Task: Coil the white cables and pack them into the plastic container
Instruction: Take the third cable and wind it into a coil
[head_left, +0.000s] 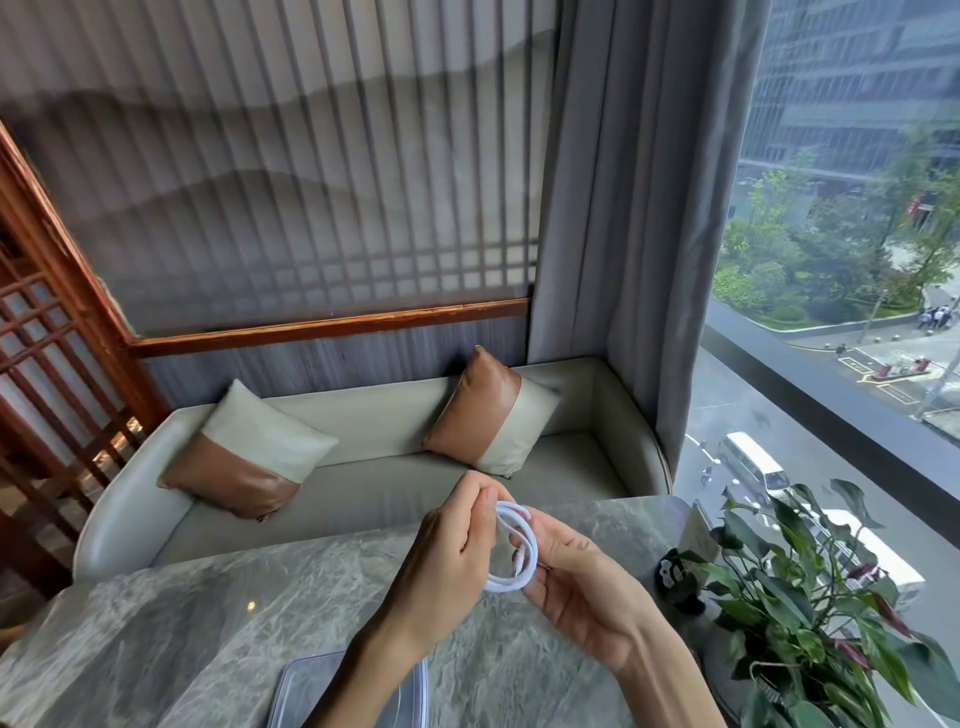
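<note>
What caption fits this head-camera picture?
Left hand and right hand hold a coiled white cable above the grey marble table, clear plastic container nearby.

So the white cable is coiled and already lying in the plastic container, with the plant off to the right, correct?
Not quite: the coiled white cable is not in the plastic container. The head view shows the left hand and right hand holding it above the table. The plant is off to the right, as you said.

I hold a coiled white cable (511, 548) between my left hand (448, 545) and right hand (576, 587) above the marble table (208, 613), the plastic container (332, 691) lying below my wrists.
</note>
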